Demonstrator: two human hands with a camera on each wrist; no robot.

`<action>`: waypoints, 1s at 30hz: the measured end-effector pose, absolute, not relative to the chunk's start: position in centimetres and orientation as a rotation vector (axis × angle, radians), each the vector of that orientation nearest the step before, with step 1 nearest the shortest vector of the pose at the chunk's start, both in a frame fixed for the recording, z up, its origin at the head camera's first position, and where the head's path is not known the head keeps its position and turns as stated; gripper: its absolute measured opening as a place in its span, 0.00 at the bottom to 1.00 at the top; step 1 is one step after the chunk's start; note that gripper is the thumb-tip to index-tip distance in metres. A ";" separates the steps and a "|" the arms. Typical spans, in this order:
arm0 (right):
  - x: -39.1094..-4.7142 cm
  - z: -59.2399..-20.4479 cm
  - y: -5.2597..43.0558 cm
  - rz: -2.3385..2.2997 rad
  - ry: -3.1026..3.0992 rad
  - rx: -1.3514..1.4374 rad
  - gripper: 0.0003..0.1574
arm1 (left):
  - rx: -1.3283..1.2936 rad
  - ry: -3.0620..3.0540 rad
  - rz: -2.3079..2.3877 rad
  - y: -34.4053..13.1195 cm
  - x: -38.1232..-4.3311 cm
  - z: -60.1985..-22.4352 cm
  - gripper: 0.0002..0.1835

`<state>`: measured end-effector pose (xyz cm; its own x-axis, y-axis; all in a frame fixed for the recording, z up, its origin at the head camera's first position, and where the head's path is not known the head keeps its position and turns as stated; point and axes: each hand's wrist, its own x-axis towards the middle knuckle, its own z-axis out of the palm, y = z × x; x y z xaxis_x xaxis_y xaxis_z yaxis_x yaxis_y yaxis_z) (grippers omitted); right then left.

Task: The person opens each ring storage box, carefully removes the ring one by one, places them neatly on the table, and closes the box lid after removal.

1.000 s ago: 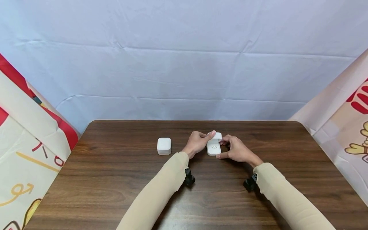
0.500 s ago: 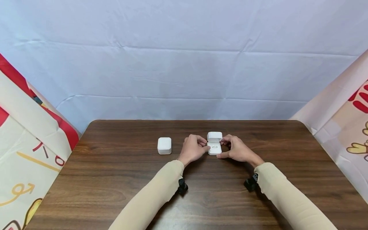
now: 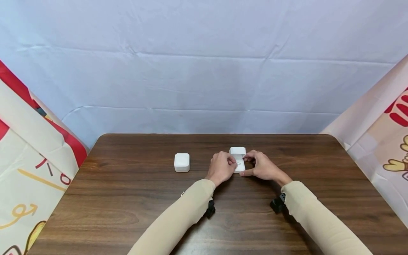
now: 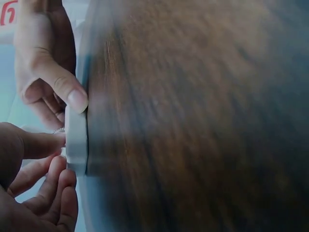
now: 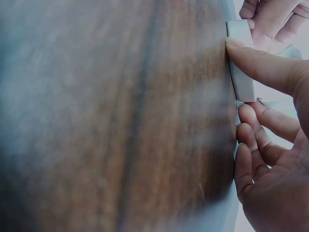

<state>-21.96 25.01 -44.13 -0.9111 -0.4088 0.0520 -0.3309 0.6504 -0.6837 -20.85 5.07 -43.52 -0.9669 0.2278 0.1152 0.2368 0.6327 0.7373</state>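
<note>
A white ring box (image 3: 237,151) stands with its lid raised on the brown table. Its white insert carries a ring (image 3: 238,163). The thumb and fingertips of my left hand (image 3: 222,166) reach over the insert and pinch the left side of the ring; the fingers partly cover it. My right hand (image 3: 262,166) grips the box's base from the right, thumb at the front corner and fingers farther back. In the right wrist view, the right thumb presses the side of the box base (image 5: 244,77). The left wrist view shows the left hand (image 4: 34,179) close against the box.
A second white box (image 3: 182,162), with its lid down, sits to the left of the hands. The wooden table (image 3: 127,198) ends at a pale cloth backdrop (image 3: 204,78). Printed cloths hang at both sides.
My left hand has left the lid, dropped to the box's left side, then moved right over the insert to the ring. The right hand has kept its hold on the box.
</note>
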 end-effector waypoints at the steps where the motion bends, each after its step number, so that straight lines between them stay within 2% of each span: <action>1: -22.0 -44.2 25.0 -1.110 2.759 -0.619 0.26 | -0.402 -2.825 -1.277 5.1 -20.9 -43.6 0.03; 15: -22.0 -44.1 25.0 -1.100 2.739 -0.616 0.26 | -0.520 -2.770 -1.201 4.8 -20.9 -43.7 0.04; 21: -22.0 -44.1 25.0 -1.079 2.743 -0.612 0.27 | -0.537 -2.750 -1.258 4.5 -20.7 -42.9 0.03; 30: -22.1 -44.2 25.1 -1.102 2.761 -0.671 0.24 | -0.598 -2.911 -1.249 3.7 -19.5 -41.5 0.07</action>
<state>-22.11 25.08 -44.18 -0.8988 -0.4322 0.0737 -0.3641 0.6422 -0.6745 -19.52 3.69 -41.51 -0.9279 0.3662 0.0692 0.3025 0.6316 0.7139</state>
